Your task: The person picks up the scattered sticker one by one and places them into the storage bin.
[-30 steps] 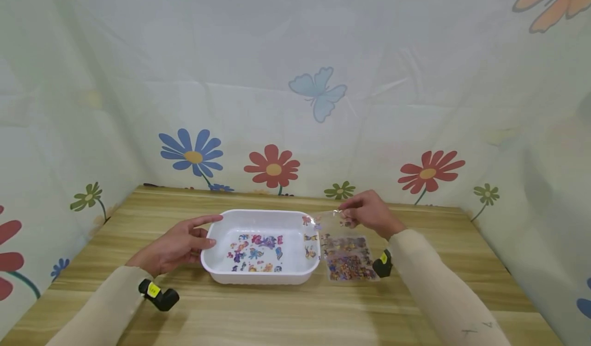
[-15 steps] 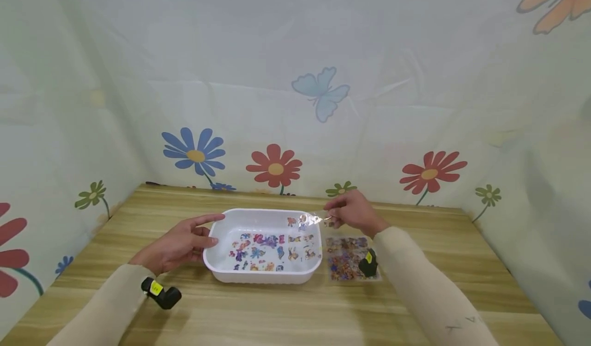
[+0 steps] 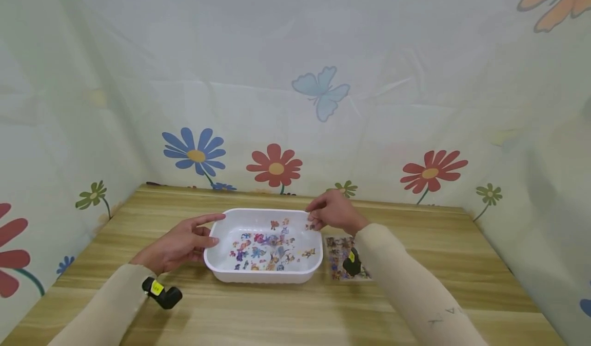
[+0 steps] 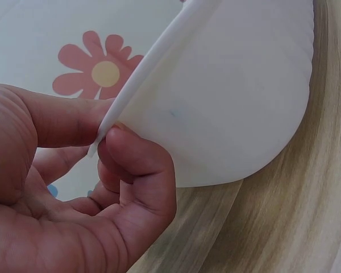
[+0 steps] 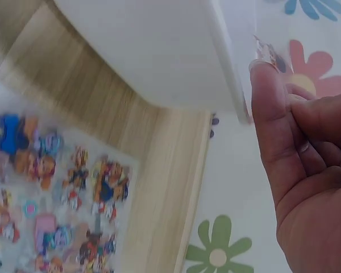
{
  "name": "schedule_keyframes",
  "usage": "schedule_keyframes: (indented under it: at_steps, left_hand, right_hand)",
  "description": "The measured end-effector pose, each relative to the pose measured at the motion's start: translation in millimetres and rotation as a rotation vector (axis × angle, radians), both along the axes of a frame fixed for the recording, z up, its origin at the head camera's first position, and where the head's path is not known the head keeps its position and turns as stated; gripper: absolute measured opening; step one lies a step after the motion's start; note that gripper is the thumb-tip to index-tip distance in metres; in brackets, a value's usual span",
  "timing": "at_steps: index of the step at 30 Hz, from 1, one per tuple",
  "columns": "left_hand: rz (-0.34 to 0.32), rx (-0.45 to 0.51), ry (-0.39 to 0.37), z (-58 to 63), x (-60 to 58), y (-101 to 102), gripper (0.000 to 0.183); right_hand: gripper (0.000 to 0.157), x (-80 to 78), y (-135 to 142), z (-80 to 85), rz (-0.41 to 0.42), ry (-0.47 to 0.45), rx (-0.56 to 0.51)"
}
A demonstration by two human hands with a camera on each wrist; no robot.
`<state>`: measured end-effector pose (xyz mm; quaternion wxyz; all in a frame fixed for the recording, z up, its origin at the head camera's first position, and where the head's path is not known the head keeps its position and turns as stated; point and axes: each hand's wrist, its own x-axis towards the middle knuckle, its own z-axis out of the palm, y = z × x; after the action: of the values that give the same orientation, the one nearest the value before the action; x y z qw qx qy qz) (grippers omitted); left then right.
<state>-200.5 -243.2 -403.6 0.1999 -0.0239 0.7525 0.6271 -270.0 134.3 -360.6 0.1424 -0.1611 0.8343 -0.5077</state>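
A white plastic basin (image 3: pixel 263 278) stands on the table. My left hand (image 3: pixel 173 248) grips its left end; in the left wrist view the thumb and fingers pinch the basin rim (image 4: pixel 137 71). Above the basin's far right corner, my right hand (image 3: pixel 336 212) pinches a clear sticker sheet (image 3: pixel 308 253) by its corner. That sheet hangs inside the basin, with small cartoon figures printed on it. Beneath it, another clear sheet with purple, pink and blue figures (image 3: pixel 240 254) lies on the basin floor, partly overlapped. Only a small piece of the held sheet (image 5: pixel 266 52) shows in the right wrist view.
Right of the basin, clear sheets crowded with cartoon stickers (image 3: pixel 339 256) lie on the wooden table (image 3: pixel 258 312), partly covered by my right wrist camera (image 3: pixel 352 263). A white cloth with printed flowers (image 3: pixel 318 141) hangs behind the table's far edge.
My right hand has moved left with the sticker sheet, from above the other sheets to the basin. The sheet has come down inside the basin. My left hand keeps its hold on the rim.
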Motion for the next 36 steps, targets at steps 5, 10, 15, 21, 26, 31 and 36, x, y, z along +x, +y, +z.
schedule_keyframes:
  at_steps: [5,10,15,21,26,31,36]
  left_hand:
    - [0.005,-0.013,-0.001,0.9,0.2,0.3,0.074]
    - [0.006,-0.017,0.002,1.4,0.0,0.9,0.073]
    - [-0.006,-0.016,0.006,1.0,1.1,0.7,0.075]
    - [-0.002,-0.016,0.001,0.5,1.1,1.4,0.075]
    - [-0.004,-0.01,0.001,-0.4,1.1,1.5,0.076]
    - [-0.004,-0.007,0.003,-0.4,1.4,1.0,0.076]
    - [0.001,-0.006,0.0,-0.7,1.2,0.2,0.076]
  right_hand:
    - [0.024,-1.2,-13.1,-1.8,0.024,-0.007,0.022]
    - [0.025,-1.0,-24.8,-2.3,0.041,-0.018,0.045]
    - [0.025,-1.9,-35.2,-4.2,0.051,-0.023,0.076]
    - [0.023,-1.6,-43.0,-7.3,0.069,-0.009,0.127]
    - [0.022,0.0,-48.1,-10.2,0.077,0.001,0.181]
    - [0.022,1.5,-51.9,-12.4,0.08,0.029,0.222]
    - [0.023,1.3,-55.2,-15.0,0.077,0.069,0.282]
